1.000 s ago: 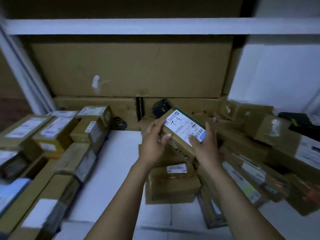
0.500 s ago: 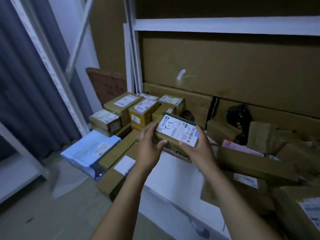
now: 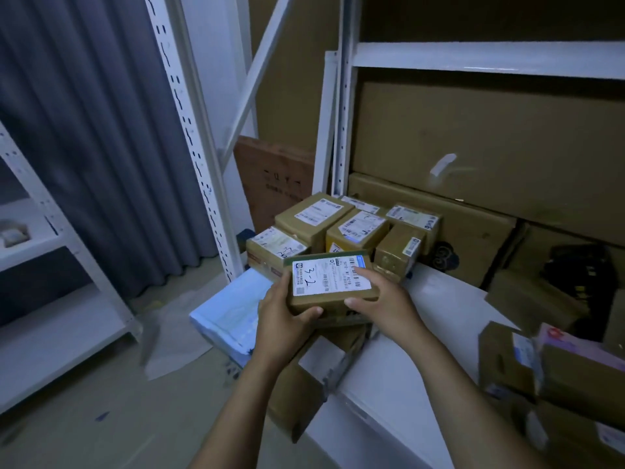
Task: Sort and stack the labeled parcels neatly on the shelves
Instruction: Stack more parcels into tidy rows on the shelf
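Note:
I hold a small cardboard parcel [image 3: 333, 280] with a white label marked "3-2" facing up. My left hand [image 3: 284, 319] grips its near left corner, thumb on the front edge. My right hand [image 3: 382, 299] grips its right end, fingers on the label. The parcel hangs over the left end of the white bottom shelf [image 3: 439, 333], just in front of a stack of labeled parcels [image 3: 341, 225] at the shelf's left end. A long brown box [image 3: 304, 380] lies below my hands.
A pale blue mailer [image 3: 233, 313] lies on the floor beside the shelf. Loose parcels [image 3: 548, 367] pile up at the right. White perforated uprights [image 3: 189, 130] stand at left, a grey curtain [image 3: 84, 130] behind them. Large flat cartons [image 3: 473, 147] line the shelf's back.
My view has swung left, from the right pile toward the shelf's left end. Both hands carried the parcel left and turned it, so the label now lies nearly flat.

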